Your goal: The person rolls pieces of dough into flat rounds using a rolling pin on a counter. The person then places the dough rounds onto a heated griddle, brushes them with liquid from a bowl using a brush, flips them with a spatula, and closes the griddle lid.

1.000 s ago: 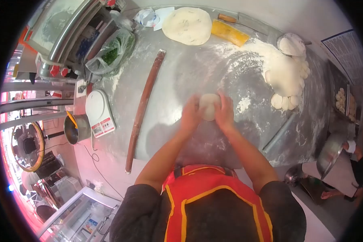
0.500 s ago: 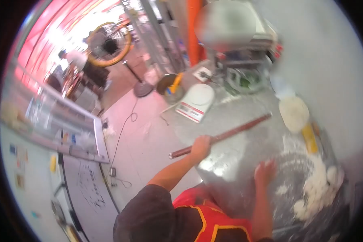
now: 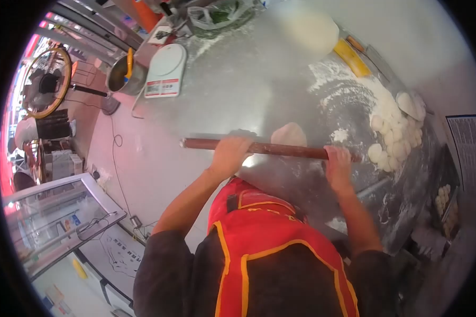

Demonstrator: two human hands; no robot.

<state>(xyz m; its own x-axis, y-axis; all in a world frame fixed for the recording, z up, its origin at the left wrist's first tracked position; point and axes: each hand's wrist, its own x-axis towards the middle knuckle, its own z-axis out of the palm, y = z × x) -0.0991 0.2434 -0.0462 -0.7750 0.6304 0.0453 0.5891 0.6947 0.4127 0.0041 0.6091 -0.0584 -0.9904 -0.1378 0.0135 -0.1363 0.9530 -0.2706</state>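
A long red-brown rolling pin (image 3: 285,150) lies crosswise in front of me, its left end near the table's front edge. My left hand (image 3: 232,157) is wrapped round it left of its middle. Near its right end, my right hand (image 3: 338,162) grips it. Just beyond the pin, between the two hands, a flattened round of dough (image 3: 289,135) rests on the grey metal table (image 3: 222,90); the pin overlaps its near edge.
At the left stand a white scale (image 3: 165,70) and a metal pot (image 3: 122,76). Dough pieces (image 3: 395,140) and loose flour (image 3: 373,95) lie at the right. A large dough round (image 3: 312,33) and a yellow scraper (image 3: 351,57) are at the back.
The pin, earlier at the left side of the table, now lies crosswise by the dough. My left hand took hold of it, then my right hand. The view has swung left and partly back.
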